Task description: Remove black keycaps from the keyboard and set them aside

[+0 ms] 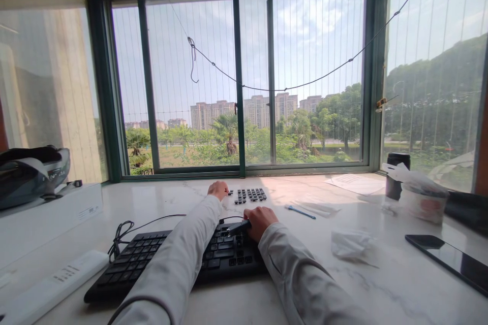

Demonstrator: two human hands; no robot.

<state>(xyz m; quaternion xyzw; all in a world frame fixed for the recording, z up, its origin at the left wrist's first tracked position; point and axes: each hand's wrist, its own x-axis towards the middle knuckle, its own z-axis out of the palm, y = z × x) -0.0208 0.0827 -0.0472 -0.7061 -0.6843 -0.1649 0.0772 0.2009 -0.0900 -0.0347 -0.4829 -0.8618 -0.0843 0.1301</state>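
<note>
A black keyboard (131, 259) lies across the table beneath my forearms, several of its keys gone at the right end. My left hand (218, 189) reaches past its back edge, fingers closed at a small black keycap (231, 193). Beside those fingertips, several loose keycaps (249, 195) lie in rows on the table. Over the right part of the keyboard, my right hand (262, 221) grips a dark handheld tool (240, 227), its tip pointing left and down to the keys. The tool's exact kind is not clear.
A blue stick tool (301, 212) and a crumpled clear bag (351, 244) lie right of the keycaps. Farther right are a phone (452, 259), a wrapped tub (423, 203) and a black cylinder (394, 175). At left are a power strip (57, 282), a coiled cable (121, 238) and a white box (49, 218).
</note>
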